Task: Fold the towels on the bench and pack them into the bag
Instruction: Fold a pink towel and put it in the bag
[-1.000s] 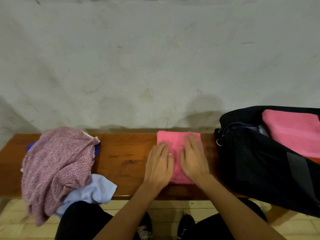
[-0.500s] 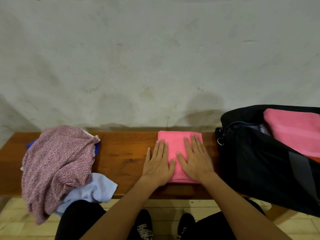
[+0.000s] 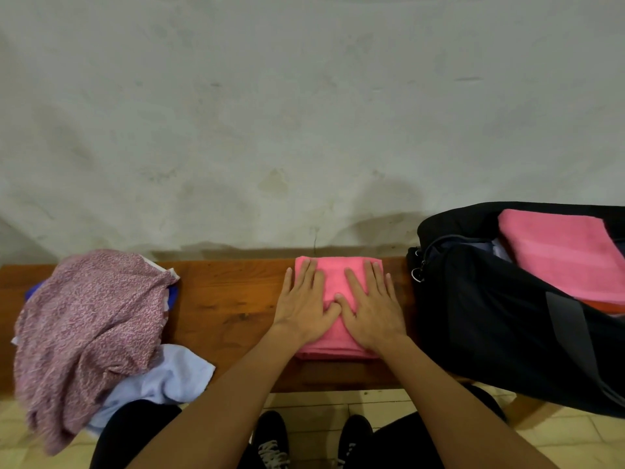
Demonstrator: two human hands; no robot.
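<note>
Both hands are lying flat for me here, the left hand (image 3: 302, 308) and right hand (image 3: 373, 308) pressing straight fingers on the folded pink towel (image 3: 333, 280), gripping nothing. It is sitting mid-bench (image 3: 223, 296), just beside the open black bag (image 3: 490, 316) holding another pink towel (image 3: 561, 252). Unfolded cloths (image 3: 88, 319) are lying heaped at the left.
</note>
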